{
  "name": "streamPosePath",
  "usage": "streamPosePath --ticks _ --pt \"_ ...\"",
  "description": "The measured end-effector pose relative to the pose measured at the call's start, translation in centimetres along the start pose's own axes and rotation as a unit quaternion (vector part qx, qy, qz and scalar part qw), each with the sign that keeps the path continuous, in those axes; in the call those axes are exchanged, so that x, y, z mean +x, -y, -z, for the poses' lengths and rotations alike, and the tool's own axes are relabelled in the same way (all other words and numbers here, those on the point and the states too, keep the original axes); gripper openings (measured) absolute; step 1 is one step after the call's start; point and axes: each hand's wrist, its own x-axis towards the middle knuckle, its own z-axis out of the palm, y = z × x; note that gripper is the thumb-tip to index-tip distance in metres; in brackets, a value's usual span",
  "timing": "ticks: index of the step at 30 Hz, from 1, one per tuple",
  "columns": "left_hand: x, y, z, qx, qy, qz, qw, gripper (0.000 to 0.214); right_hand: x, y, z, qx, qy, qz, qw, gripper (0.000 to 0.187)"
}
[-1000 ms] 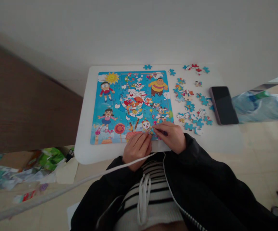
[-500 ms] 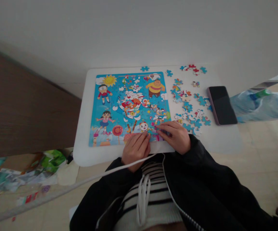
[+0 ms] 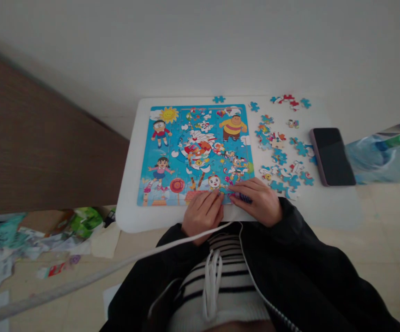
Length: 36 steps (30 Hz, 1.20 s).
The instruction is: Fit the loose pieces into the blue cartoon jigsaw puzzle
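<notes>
A blue cartoon jigsaw puzzle (image 3: 151,177) lies flat in its frame, with pieces in place and several others loose over its middle. At its lower right edge, my left hand (image 3: 204,212) rests with fingers bent and pressed together, fingertips beside the round white-faced figure; anything under them is hidden. Just to the right, my right hand (image 3: 258,199) pinches thumb and forefinger at a small pinkish-purple puzzle piece, mostly covered by the fingers. The two hands' fingertips are close together, a small gap apart.
Several loose puzzle pieces (image 3: 280,157) are scattered right of the puzzle on the white table (image 3: 130,216). A phone (image 3: 333,157) lies near the right side, with plastic bottles (image 3: 386,157) beyond it. A white cord (image 3: 134,256) crosses in front of me. A brown wooden panel (image 3: 47,138) stands left.
The view has shifted, so the table and everything on it sit farther right in the picture. Both hands stay at the same lower right part of the puzzle, with only slight finger movement.
</notes>
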Motion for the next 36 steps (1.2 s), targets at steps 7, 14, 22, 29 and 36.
streamPosePath --ticks 7,14,22,29,36 --pt "0.04 -0.11 -0.11 0.003 0.006 0.010 1.000 0.026 -0.02 0.12 -0.14 -0.027 -0.018 0.009 0.999 0.024" --pt "0.01 -0.01 -0.27 -0.004 0.009 0.008 1.000 0.025 0.25 0.15 -0.25 -0.032 -0.022 0.011 0.999 0.026" --pt "0.14 0.11 -0.26 -0.005 -0.006 0.000 1.000 0.022 0.42 0.09 -0.50 -0.025 -0.021 0.003 0.999 0.026" --pt "0.35 0.11 -0.10 -0.023 -0.017 -0.004 1.000 0.018 0.27 0.18 -0.52 -0.016 -0.018 -0.007 1.000 0.023" --pt "0.44 0.02 0.04 -0.038 -0.004 0.004 0.999 0.017 -0.37 0.03 -0.45 -0.003 -0.009 -0.021 1.000 0.024"
